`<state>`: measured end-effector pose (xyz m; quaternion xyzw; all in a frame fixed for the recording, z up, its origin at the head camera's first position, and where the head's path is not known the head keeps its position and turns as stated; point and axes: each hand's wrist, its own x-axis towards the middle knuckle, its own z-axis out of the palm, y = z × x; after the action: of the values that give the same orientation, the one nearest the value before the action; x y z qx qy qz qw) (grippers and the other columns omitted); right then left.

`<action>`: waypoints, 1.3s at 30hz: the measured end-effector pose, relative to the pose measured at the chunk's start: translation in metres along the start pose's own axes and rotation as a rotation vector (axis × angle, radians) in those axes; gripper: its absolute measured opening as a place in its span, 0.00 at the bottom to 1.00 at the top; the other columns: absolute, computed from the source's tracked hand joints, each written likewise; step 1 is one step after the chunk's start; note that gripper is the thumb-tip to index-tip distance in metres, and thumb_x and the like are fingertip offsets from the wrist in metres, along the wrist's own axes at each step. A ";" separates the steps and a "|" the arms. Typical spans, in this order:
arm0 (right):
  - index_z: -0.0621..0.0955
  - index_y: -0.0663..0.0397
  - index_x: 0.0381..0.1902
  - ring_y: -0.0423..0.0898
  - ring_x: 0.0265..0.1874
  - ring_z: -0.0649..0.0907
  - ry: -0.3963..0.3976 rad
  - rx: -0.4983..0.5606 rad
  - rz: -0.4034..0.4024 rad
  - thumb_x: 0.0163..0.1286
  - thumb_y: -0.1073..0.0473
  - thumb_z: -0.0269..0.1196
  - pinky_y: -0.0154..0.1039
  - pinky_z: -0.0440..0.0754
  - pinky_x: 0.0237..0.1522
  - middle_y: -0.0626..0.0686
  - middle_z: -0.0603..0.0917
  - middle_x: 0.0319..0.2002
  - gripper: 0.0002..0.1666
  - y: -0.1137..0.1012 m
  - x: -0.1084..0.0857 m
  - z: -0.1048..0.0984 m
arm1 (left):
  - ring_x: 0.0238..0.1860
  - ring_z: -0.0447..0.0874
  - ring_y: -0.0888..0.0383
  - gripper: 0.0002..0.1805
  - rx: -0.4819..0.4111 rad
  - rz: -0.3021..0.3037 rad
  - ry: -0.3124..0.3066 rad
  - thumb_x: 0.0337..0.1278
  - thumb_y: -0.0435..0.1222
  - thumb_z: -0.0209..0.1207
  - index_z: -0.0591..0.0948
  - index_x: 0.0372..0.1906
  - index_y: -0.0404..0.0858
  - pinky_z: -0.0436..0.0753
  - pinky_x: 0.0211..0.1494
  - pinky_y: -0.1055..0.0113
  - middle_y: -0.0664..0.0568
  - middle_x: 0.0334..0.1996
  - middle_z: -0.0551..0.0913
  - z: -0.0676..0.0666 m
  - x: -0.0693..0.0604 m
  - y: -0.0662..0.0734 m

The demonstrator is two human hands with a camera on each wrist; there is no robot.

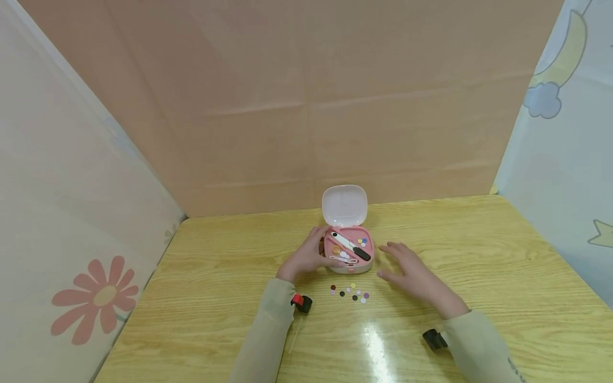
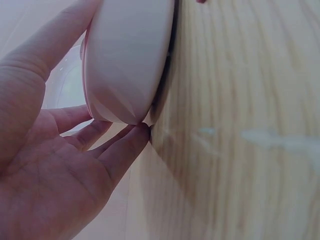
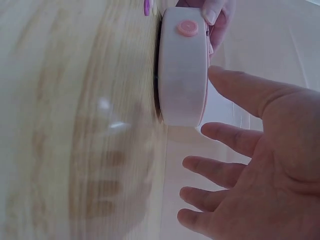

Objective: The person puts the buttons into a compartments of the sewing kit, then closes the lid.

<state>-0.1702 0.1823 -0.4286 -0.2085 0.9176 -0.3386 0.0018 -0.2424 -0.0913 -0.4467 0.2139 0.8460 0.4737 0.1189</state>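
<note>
A small white and pink box (image 1: 341,269) stands on the table with its lid (image 1: 344,206) raised at the back. Inside its pink tray lie a white and black tool (image 1: 350,246), a pale looped item (image 1: 346,260) and several buttons. My left hand (image 1: 308,254) grips the left side of the box; in the left wrist view its thumb and fingers (image 2: 125,150) bend around the box's end (image 2: 127,60). Just off the right side, my right hand (image 1: 415,274) is held with spread fingers. The right wrist view shows that hand (image 3: 280,165) beside the box (image 3: 182,80), holding nothing.
Several loose buttons (image 1: 355,298) in different colours lie on the wooden table (image 1: 215,298) in front of the box. A tan cloth (image 1: 239,133) hangs behind the table, with patterned cloths (image 1: 57,186) at both sides.
</note>
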 end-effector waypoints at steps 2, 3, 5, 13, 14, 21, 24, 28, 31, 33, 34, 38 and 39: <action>0.68 0.67 0.65 0.75 0.64 0.56 0.003 -0.015 -0.006 0.65 0.52 0.65 0.72 0.54 0.59 0.74 0.62 0.65 0.38 -0.001 0.000 0.001 | 0.59 0.65 0.58 0.52 -0.001 0.000 -0.001 0.41 0.43 0.75 0.59 0.73 0.50 0.69 0.63 0.65 0.54 0.60 0.62 0.000 0.000 0.000; 0.68 0.67 0.65 0.75 0.64 0.56 0.006 -0.022 -0.008 0.64 0.52 0.66 0.72 0.55 0.59 0.74 0.62 0.65 0.38 -0.001 -0.001 0.002 | 0.59 0.65 0.58 0.52 -0.004 0.004 -0.003 0.41 0.43 0.75 0.59 0.73 0.49 0.69 0.63 0.65 0.54 0.60 0.62 0.000 0.000 0.000; 0.68 0.68 0.64 0.76 0.63 0.57 0.009 -0.039 -0.014 0.63 0.52 0.66 0.72 0.56 0.58 0.75 0.62 0.64 0.38 -0.001 -0.002 0.005 | 0.59 0.65 0.57 0.52 -0.011 0.007 -0.005 0.41 0.43 0.75 0.59 0.73 0.49 0.69 0.63 0.65 0.53 0.60 0.62 0.000 0.000 0.000; 0.69 0.68 0.64 0.77 0.62 0.59 -0.013 -0.047 0.007 0.63 0.53 0.67 0.72 0.56 0.58 0.76 0.64 0.63 0.38 -0.003 -0.005 0.012 | 0.59 0.67 0.57 0.52 -0.035 0.001 -0.004 0.41 0.42 0.75 0.59 0.73 0.49 0.71 0.61 0.66 0.54 0.59 0.62 0.001 -0.001 0.000; 0.69 0.68 0.64 0.77 0.62 0.59 -0.024 -0.046 0.012 0.63 0.53 0.67 0.71 0.56 0.58 0.76 0.64 0.63 0.38 -0.003 -0.006 0.013 | 0.59 0.67 0.57 0.52 -0.036 -0.001 -0.004 0.41 0.42 0.75 0.59 0.73 0.48 0.71 0.61 0.65 0.54 0.59 0.62 0.001 -0.001 -0.001; 0.70 0.69 0.63 0.77 0.62 0.59 -0.063 -0.071 0.028 0.62 0.51 0.67 0.70 0.57 0.59 0.76 0.63 0.63 0.38 -0.008 -0.007 0.019 | 0.59 0.67 0.56 0.52 -0.032 -0.011 -0.002 0.41 0.43 0.75 0.59 0.73 0.46 0.71 0.61 0.64 0.53 0.61 0.62 0.002 -0.001 -0.001; 0.71 0.69 0.62 0.77 0.62 0.59 -0.053 -0.091 0.031 0.61 0.51 0.68 0.70 0.57 0.59 0.76 0.63 0.63 0.38 -0.011 -0.007 0.020 | 0.59 0.67 0.56 0.52 -0.040 -0.012 0.000 0.41 0.42 0.75 0.59 0.72 0.45 0.72 0.60 0.64 0.52 0.60 0.62 0.001 -0.001 0.000; 0.71 0.68 0.62 0.77 0.62 0.59 -0.044 -0.109 0.045 0.61 0.51 0.68 0.70 0.54 0.60 0.76 0.63 0.63 0.37 -0.013 -0.008 0.023 | 0.58 0.68 0.55 0.51 -0.056 -0.009 0.000 0.41 0.40 0.75 0.60 0.72 0.44 0.73 0.59 0.64 0.51 0.61 0.62 0.000 -0.002 0.001; 0.71 0.67 0.62 0.77 0.63 0.58 -0.047 -0.118 0.063 0.60 0.50 0.68 0.71 0.53 0.60 0.76 0.63 0.63 0.39 -0.015 -0.008 0.025 | 0.58 0.68 0.53 0.51 -0.078 -0.005 -0.003 0.41 0.38 0.75 0.59 0.72 0.45 0.73 0.60 0.61 0.49 0.61 0.61 0.001 -0.003 0.002; 0.71 0.68 0.62 0.76 0.63 0.57 -0.053 -0.117 0.079 0.60 0.49 0.68 0.72 0.51 0.60 0.76 0.62 0.64 0.39 -0.016 -0.008 0.026 | 0.58 0.68 0.53 0.51 -0.088 -0.002 -0.005 0.42 0.38 0.75 0.59 0.72 0.45 0.72 0.61 0.60 0.48 0.61 0.61 0.000 -0.003 0.003; 0.71 0.68 0.63 0.77 0.64 0.56 -0.056 -0.116 0.085 0.60 0.49 0.68 0.72 0.50 0.60 0.76 0.61 0.64 0.40 -0.016 -0.007 0.026 | 0.58 0.67 0.52 0.50 -0.090 -0.001 -0.005 0.42 0.38 0.75 0.59 0.72 0.45 0.72 0.61 0.59 0.48 0.61 0.61 0.000 -0.003 0.003; 0.70 0.67 0.62 0.77 0.64 0.54 -0.067 -0.094 0.106 0.60 0.48 0.68 0.73 0.47 0.60 0.76 0.60 0.65 0.39 -0.016 -0.006 0.028 | 0.57 0.68 0.54 0.51 -0.087 0.003 -0.009 0.41 0.39 0.75 0.60 0.72 0.44 0.72 0.61 0.61 0.48 0.60 0.62 0.000 -0.003 0.004; 0.70 0.67 0.61 0.77 0.64 0.53 -0.069 -0.084 0.107 0.61 0.48 0.68 0.73 0.46 0.60 0.76 0.60 0.65 0.39 -0.017 -0.006 0.027 | 0.57 0.68 0.54 0.51 -0.084 0.004 -0.009 0.41 0.39 0.75 0.60 0.72 0.44 0.72 0.60 0.62 0.48 0.60 0.62 0.000 -0.003 0.004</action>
<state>-0.1543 0.1563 -0.4403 -0.1705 0.9402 -0.2916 0.0429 -0.2388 -0.0913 -0.4434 0.2122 0.8244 0.5082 0.1306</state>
